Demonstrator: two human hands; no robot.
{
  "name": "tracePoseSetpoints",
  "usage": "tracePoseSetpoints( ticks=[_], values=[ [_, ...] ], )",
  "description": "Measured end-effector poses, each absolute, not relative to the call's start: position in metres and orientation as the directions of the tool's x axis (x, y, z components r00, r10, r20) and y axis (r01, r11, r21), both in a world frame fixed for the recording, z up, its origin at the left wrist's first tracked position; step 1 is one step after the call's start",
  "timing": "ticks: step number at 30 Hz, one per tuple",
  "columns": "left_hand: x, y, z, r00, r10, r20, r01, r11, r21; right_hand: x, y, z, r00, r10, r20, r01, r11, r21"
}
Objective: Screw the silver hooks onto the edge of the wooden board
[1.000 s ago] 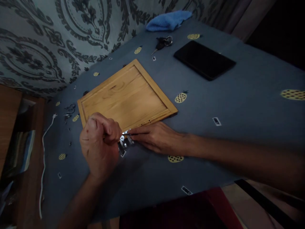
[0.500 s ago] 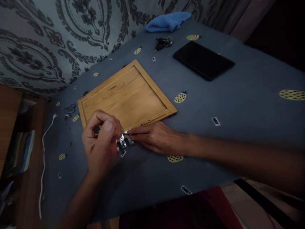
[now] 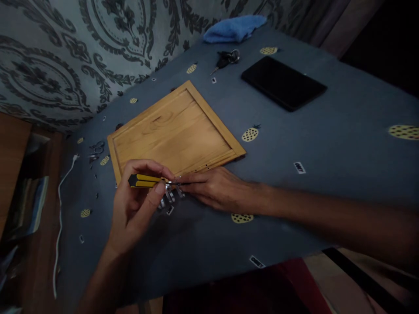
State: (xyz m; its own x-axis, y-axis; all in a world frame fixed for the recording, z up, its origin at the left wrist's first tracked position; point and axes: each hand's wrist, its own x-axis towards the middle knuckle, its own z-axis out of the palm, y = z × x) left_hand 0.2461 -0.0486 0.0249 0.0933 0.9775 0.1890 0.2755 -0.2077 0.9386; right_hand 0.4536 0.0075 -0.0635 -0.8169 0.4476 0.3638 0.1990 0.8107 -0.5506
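Observation:
A framed wooden panel (image 3: 173, 128) lies flat on a blue cloth with pineapple prints. My left hand (image 3: 135, 205) is closed round a yellow-and-black screwdriver (image 3: 145, 180), whose shaft points right along the panel's near edge. A small shiny metal fitting (image 3: 168, 197) lies on the cloth just below that edge. My right hand (image 3: 212, 188) rests beside it, fingertips pinched at the screwdriver's tip; what they pinch is too small to name.
A black tablet (image 3: 283, 83), a bunch of keys (image 3: 225, 59) and a folded blue cloth (image 3: 232, 28) lie at the far side. Small metal parts (image 3: 95, 150) and a white cable (image 3: 63, 196) lie at the left. A patterned curtain hangs behind; the bed edge runs close below.
My left hand has turned at the wrist, so the screwdriver's yellow handle now shows. My right hand has stayed in place.

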Motion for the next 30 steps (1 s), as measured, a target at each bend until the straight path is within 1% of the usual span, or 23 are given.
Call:
tracePoseSetpoints(
  ticks=[3,8,19,23,30],
  values=[
    [0.237,-0.05,0.03,0.102,0.979,0.177,0.371,-0.203,0.906,0.454,0.007,-0.063,-0.817,0.456,0.354,0.209,0.805,-0.555],
    [0.23,-0.05,0.032,0.09,0.981,0.174,0.422,-0.196,0.885,0.454,0.007,-0.063,-0.803,0.462,0.376,0.213,0.812,-0.543],
    [0.234,-0.051,0.023,0.026,0.942,0.334,0.575,-0.288,0.766,0.455,0.007,-0.063,-0.812,0.452,0.369,0.211,0.817,-0.537],
    [0.235,-0.052,0.019,0.011,0.922,0.388,0.598,-0.317,0.736,0.455,0.007,-0.065,-0.812,0.453,0.369,0.216,0.819,-0.532],
    [0.239,-0.051,0.02,0.0,0.932,0.364,0.595,-0.292,0.748,0.455,0.007,-0.065,-0.812,0.447,0.376,0.206,0.821,-0.532]
  ],
)
